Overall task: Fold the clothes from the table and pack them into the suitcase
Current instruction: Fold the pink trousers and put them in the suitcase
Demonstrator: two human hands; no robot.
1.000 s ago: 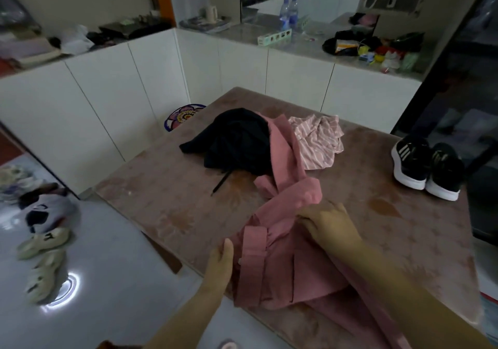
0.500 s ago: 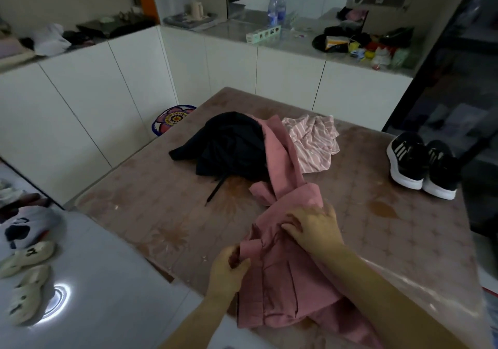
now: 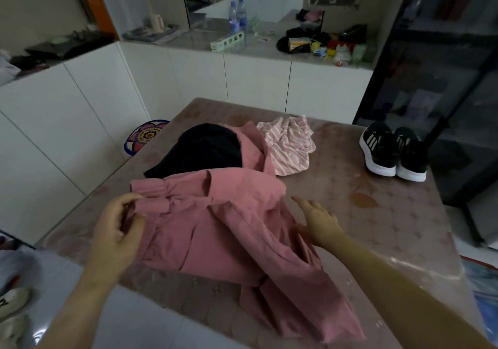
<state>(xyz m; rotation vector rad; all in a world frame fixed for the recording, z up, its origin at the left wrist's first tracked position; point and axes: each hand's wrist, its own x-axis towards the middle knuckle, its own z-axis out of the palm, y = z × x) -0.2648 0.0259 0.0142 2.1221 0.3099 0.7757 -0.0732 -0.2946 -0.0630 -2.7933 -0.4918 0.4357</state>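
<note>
A pink garment (image 3: 229,222) lies spread across the near half of the brown patterned table (image 3: 377,214), one part trailing over the front edge. My left hand (image 3: 118,227) pinches its banded left edge. Fingers straight, my right hand (image 3: 318,219) rests on the garment's right side. Behind it lie a black garment (image 3: 204,149) and a crumpled pink-and-white striped garment (image 3: 288,144). No suitcase is in view.
A pair of black sneakers with white soles (image 3: 393,152) stands at the table's far right corner. White cabinets with a cluttered counter (image 3: 242,41) run behind and to the left. Sandals (image 3: 13,300) lie on the floor at left, a floral mat (image 3: 145,135) beyond the table.
The bunched pink garment has been pulled open and spread flat. My left hand moved left with its edge. My right hand let go and now lies flat on the right side.
</note>
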